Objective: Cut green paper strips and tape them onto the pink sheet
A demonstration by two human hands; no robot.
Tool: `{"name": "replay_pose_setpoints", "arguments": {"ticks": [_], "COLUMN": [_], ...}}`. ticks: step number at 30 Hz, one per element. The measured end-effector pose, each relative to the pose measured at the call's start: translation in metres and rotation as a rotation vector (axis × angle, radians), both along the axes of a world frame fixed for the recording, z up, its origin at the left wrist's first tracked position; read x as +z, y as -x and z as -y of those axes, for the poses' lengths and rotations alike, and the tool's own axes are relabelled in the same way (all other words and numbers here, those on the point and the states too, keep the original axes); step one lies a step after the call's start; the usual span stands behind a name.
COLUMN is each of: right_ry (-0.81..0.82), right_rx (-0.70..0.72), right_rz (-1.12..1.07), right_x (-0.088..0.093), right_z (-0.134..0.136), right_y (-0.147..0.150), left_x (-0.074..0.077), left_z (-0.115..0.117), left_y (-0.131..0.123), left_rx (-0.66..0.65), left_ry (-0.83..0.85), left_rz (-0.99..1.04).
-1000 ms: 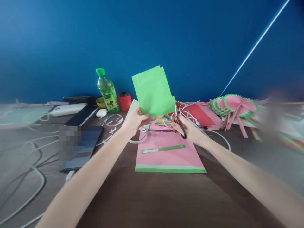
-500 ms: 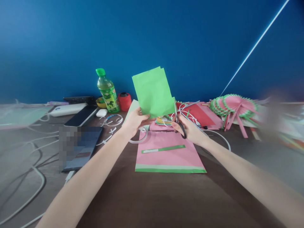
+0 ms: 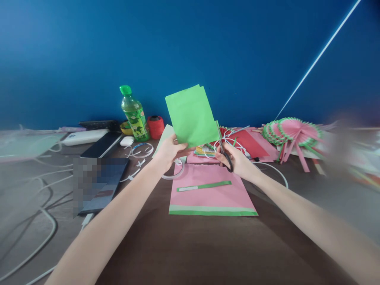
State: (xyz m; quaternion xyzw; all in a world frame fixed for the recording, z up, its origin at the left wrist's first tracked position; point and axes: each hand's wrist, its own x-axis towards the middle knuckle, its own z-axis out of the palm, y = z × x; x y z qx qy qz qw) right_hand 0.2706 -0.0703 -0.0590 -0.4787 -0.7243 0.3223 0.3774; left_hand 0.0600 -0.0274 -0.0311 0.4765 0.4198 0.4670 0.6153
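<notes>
My left hand [image 3: 168,153] pinches the lower left edge of a green sheet of paper [image 3: 191,116], which is held up above the table. In my right hand [image 3: 234,159] is a pair of scissors [image 3: 226,158] with dark handles. Their blades point upward along the right edge of the green paper, by a narrow strip at its corner. Below both hands lies a pink sheet of paper [image 3: 210,200] with a green band along its near edge. Across it rests a thin green strip [image 3: 213,185] with a whitish section.
To the left stand a green-capped bottle [image 3: 134,114] and a red spool of thread [image 3: 156,127], with phones [image 3: 102,144] and white cables nearby. A roll of tape [image 3: 175,174] lies beside the pink sheet. Pink-and-green folded paper fans [image 3: 298,132] sit at the right, before a blue wall.
Almost nothing differs. The green paper's top edge sits very slightly lower, while both hands and the scissors stay nearly in place.
</notes>
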Motion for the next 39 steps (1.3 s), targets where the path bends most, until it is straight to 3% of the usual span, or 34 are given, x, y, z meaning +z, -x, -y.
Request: {"name": "replay_pose_setpoints", "arguments": {"ticks": [26,39], "right_ry": [0.015,0.023], "right_rx": [-0.039,0.052], "right_rz": [-0.033,-0.089], "right_x": [-0.0022,0.0027], "right_z": [-0.0002,0.0029], "right_y": [0.0011,0.0019], "left_x": [-0.0013,-0.0024], "left_z": [0.0006,-0.0023], "left_y": [-0.0002,0.0005], "left_rx": [-0.005,0.0], "left_ry": [-0.016,0.014], "left_rz": [-0.019,0.004]}}
